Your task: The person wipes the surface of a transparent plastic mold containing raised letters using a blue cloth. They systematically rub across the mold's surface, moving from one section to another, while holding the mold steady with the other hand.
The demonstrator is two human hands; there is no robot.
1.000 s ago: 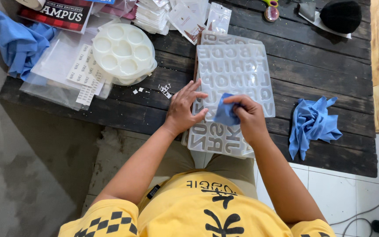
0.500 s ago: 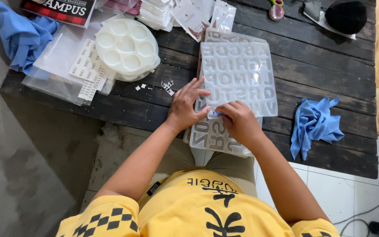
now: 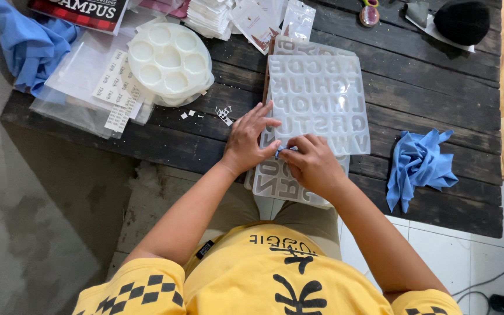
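A clear silicone letter mold (image 3: 322, 99) lies on the dark wooden table (image 3: 438, 87), stacked over a second letter mold (image 3: 275, 184) that hangs past the front edge. My left hand (image 3: 249, 140) rests flat with spread fingers on the top mold's near left corner. My right hand (image 3: 310, 163) is closed on a small blue cloth (image 3: 281, 150), mostly hidden in the fingers, pressed at the mold's lower row.
A round white mold with circular cavities (image 3: 170, 61) sits at the left over plastic bags and label sheets (image 3: 112, 87). Crumpled blue cloths lie at far left (image 3: 27, 46) and at the right (image 3: 418, 163). Packets (image 3: 252, 17) and a black object (image 3: 462, 20) lie at the back.
The blue cloth, open and visible a second ago, is now bunched inside my right hand. That hand has shifted slightly left on the mold; my left hand stays put.
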